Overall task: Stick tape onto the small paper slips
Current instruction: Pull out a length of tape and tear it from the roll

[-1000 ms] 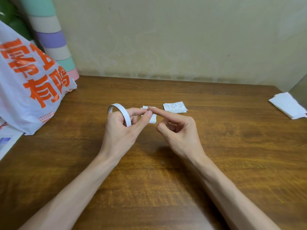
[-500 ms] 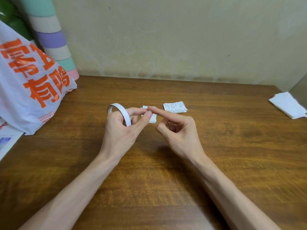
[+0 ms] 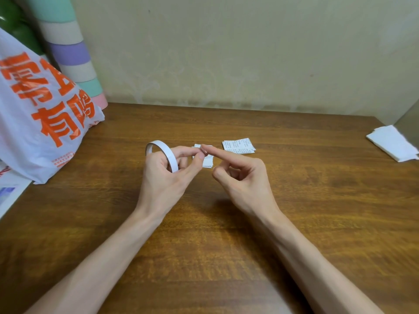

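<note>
Head view: left hand (image 3: 165, 177) pinching tape roll (image 3: 162, 152), right hand (image 3: 240, 177) curled beside paper slips (image 3: 238, 146), plastic bag (image 3: 38, 123) left.

A thin white ring of tape (image 3: 161, 152) stands on edge above the table, left of centre, tilted so its open loop faces the viewer. Just right of it a small white paper slip (image 3: 207, 160) with faint print lies flat on the wood, partly hidden. Further right and slightly farther away lies a small stack of printed slips (image 3: 238, 146), fanned unevenly.
</note>
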The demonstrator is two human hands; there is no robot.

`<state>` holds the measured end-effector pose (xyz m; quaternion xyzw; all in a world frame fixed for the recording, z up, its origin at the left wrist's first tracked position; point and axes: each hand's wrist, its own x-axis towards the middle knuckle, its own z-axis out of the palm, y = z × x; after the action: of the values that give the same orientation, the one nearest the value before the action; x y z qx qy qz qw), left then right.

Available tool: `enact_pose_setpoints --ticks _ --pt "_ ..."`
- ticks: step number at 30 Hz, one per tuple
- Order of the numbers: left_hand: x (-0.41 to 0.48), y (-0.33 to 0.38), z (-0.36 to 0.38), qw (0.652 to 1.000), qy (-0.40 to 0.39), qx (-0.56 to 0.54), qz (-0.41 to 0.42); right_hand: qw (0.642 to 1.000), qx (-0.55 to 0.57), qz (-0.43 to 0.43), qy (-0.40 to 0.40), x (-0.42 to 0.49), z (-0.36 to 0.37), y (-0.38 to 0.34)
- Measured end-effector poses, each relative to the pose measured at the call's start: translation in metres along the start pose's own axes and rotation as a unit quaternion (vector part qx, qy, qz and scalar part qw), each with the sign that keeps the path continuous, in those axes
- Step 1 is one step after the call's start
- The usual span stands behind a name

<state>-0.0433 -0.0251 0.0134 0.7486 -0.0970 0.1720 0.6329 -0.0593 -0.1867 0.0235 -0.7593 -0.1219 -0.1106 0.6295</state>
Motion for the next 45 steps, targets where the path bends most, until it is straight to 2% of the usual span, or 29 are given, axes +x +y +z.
enact_pose_setpoints --ticks 19,36,45 --pt "-0.0001 0.0033 -0.0006 1.0 0.021 -0.012 0.007 1.0 -0.002 -0.001 0.003 -0.0001 0.0004 0.0007" --pt "0.001 0.0024 0.0 1.0 0.007 -0.005 0.004 0.999 -0.045 -0.023 -0.008 -0.0014 0.0027 0.0033" --pt "0.0014 0.0027 -0.0006 1.0 0.006 -0.014 0.01 0.999 -0.032 -0.02 0.002 -0.0014 0.0009 0.0013"
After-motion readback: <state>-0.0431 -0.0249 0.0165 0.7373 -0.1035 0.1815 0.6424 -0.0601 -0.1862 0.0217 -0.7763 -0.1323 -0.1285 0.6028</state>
